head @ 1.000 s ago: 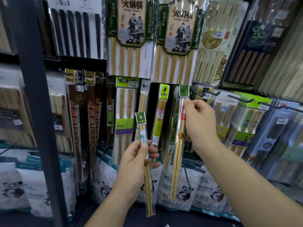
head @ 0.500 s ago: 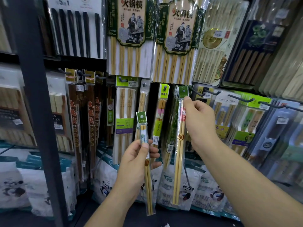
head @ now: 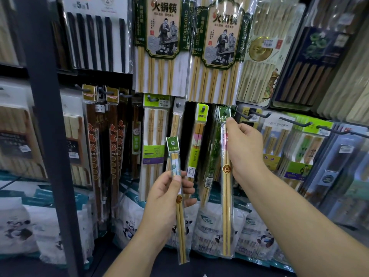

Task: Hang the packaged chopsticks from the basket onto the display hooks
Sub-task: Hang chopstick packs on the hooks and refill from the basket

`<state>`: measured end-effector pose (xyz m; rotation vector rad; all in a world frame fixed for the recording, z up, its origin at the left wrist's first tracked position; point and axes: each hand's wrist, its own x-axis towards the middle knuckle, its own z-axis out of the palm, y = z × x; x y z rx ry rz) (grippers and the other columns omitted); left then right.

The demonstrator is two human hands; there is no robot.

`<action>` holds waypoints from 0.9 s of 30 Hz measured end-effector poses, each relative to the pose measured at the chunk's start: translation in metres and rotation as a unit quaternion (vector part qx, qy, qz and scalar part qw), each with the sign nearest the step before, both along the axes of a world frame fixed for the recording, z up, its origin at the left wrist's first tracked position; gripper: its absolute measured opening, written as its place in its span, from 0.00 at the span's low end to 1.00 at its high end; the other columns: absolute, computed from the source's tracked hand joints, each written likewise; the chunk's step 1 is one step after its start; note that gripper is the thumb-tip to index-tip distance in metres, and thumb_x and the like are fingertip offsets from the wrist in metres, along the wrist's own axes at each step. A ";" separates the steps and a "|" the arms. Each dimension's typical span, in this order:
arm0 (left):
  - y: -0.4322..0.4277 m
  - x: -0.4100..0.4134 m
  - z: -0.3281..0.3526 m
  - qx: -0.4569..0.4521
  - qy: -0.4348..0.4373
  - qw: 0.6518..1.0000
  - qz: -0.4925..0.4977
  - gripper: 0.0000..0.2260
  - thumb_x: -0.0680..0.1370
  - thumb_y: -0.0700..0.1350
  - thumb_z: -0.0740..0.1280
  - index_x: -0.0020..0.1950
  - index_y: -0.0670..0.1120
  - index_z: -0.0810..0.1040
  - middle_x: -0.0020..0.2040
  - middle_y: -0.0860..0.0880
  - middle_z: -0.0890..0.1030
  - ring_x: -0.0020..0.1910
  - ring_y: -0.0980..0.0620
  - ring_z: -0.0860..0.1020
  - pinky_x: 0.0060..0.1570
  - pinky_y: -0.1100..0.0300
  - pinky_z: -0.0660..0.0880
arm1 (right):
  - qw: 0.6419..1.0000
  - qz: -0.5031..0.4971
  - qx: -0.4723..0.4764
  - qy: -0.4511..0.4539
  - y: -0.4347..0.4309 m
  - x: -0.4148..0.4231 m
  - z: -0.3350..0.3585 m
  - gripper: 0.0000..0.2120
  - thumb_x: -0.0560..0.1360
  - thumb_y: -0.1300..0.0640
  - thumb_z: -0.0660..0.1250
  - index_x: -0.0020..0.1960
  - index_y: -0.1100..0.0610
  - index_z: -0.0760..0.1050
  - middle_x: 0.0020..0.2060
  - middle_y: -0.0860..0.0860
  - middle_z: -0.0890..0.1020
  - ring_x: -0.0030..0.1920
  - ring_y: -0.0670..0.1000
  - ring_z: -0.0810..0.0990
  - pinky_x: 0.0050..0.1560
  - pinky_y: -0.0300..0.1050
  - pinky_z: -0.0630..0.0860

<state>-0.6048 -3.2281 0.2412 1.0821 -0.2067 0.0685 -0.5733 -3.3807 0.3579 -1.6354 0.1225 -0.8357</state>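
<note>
My right hand point(head: 244, 144) pinches a long clear pack of bamboo chopsticks point(head: 226, 196) just under its green header card point(head: 225, 115). That header sits at the tip of a black display hook point(head: 242, 115); whether the hole is over the hook I cannot tell. My left hand point(head: 167, 198) grips a second, similar pack of chopsticks point(head: 179, 208) upright in front of the display, its green header point(head: 173, 144) free in the air. The basket is out of view.
Hanging chopstick packs fill the rack: large green-labelled packs point(head: 161, 43) above, dark brown packs point(head: 103, 148) at left, green-tagged packs point(head: 299, 148) on hooks at right. A dark metal upright point(head: 48, 136) stands at left. White bags with panda prints point(head: 215, 226) sit on the lower shelf.
My right hand has lifted its pack slightly and moved the green header towards the hook tip. My left hand and its pack stayed about where they were.
</note>
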 end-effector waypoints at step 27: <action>-0.017 -0.002 0.020 0.138 -0.101 0.985 0.018 0.12 0.80 0.40 0.71 0.58 0.56 0.81 0.43 0.58 0.84 0.46 0.56 0.83 0.49 0.59 0.81 | 0.975 0.140 -0.171 0.018 -0.004 -0.036 -0.011 0.11 0.81 0.50 0.67 0.41 0.50 0.81 0.34 0.47 0.81 0.36 0.41 0.77 0.37 0.32 0.73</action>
